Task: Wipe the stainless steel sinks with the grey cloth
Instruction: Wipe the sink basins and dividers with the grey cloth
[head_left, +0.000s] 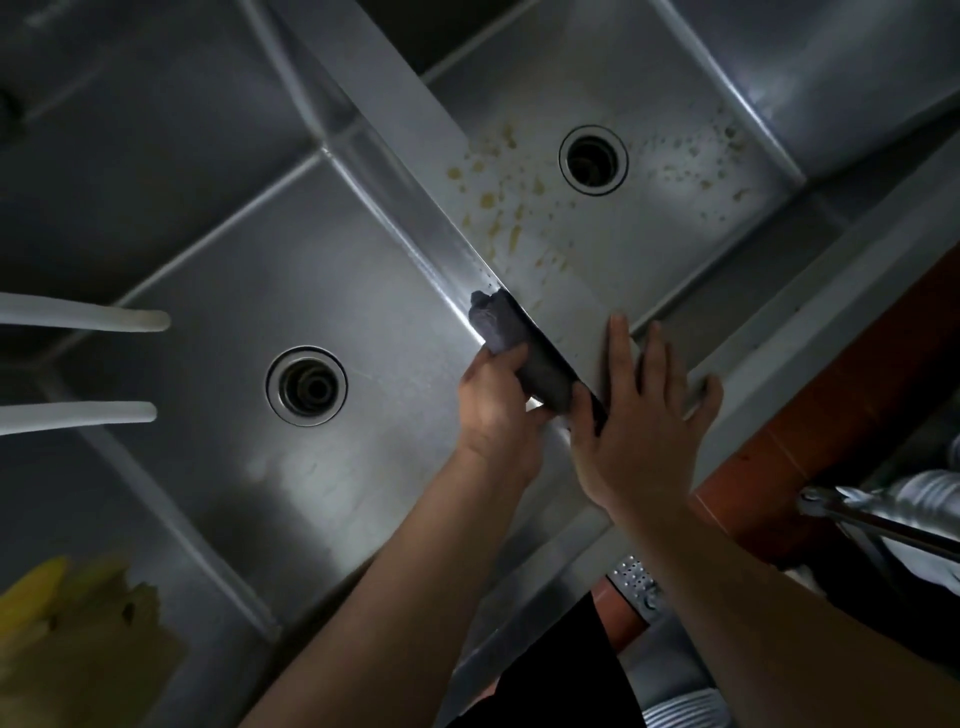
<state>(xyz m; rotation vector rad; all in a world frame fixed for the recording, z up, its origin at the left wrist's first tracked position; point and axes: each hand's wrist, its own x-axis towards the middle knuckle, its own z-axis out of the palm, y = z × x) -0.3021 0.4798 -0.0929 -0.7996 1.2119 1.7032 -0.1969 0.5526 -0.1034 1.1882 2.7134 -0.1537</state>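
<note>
Two stainless steel sinks sit side by side. The left sink (322, 291) has a drain (306, 385); the right sink (670, 234) has a drain (593, 159) and yellowish stains (498, 208) on its floor. My left hand (496, 410) grips the grey cloth (519, 343) and presses it against the steel divider (415, 150) between the basins, on the left sink's side. My right hand (639, 415) lies with fingers spread over the divider's near end and the right sink's front edge, its thumb beside the cloth.
Two white hoses (104, 319) (88, 415) reach in from the left over the left sink. Something yellow (67, 623) lies at the lower left. An orange tiled ledge (810, 441) and metal parts (893, 509) are at the right.
</note>
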